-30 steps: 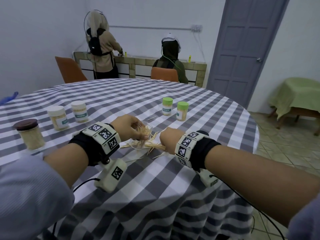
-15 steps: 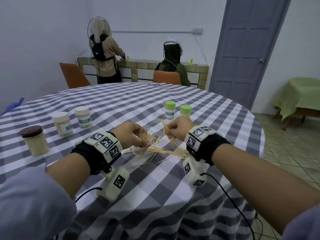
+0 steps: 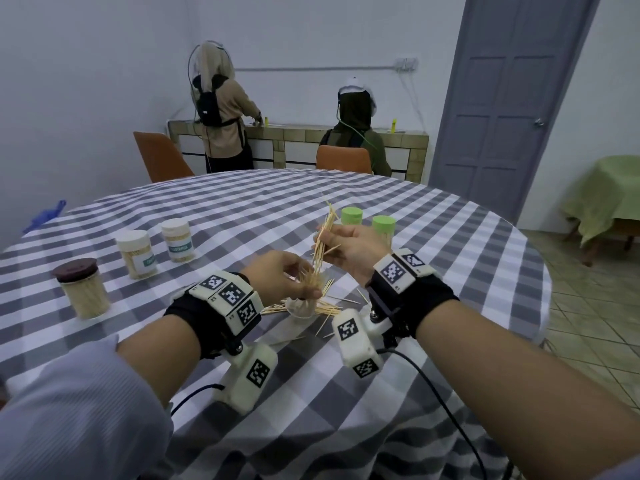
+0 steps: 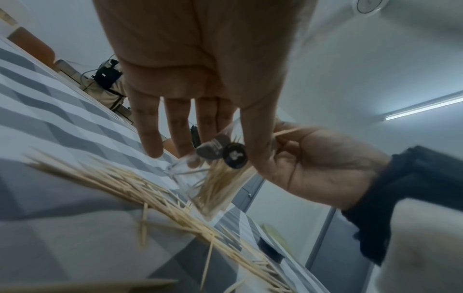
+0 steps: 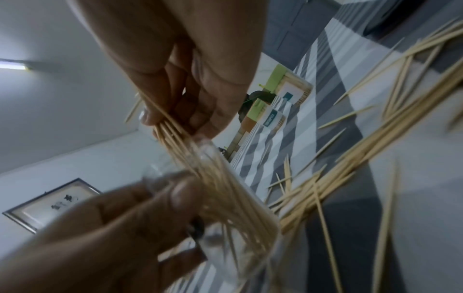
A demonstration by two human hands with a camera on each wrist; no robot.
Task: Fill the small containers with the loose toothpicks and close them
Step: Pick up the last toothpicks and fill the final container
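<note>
A small clear container (image 3: 302, 308) stands on the checked tablecloth, part filled with toothpicks. My left hand (image 3: 304, 289) grips its rim from the left; the thumb and fingers curl round the container (image 5: 238, 208) in the right wrist view. My right hand (image 3: 323, 247) pinches a bundle of toothpicks (image 3: 325, 233) held nearly upright just above it, the lower tips reaching into the container's mouth. In the right wrist view the fingertips (image 5: 150, 119) squeeze that bundle (image 5: 172, 130). Loose toothpicks (image 3: 329, 310) lie scattered round the container's base, and show as a long heap of toothpicks (image 4: 155, 200) in the left wrist view.
Two green-lidded containers (image 3: 351, 216) (image 3: 383, 225) stand just behind my right hand. Two white-lidded ones (image 3: 136, 252) (image 3: 178, 240) and a brown-lidded jar (image 3: 83, 292) stand at the left. Two people work at a counter beyond the table, by orange chairs (image 3: 159, 155).
My right hand has risen from the pile on the table with a bundle of toothpicks and brought it over the container. The left hand has stayed on the container.
</note>
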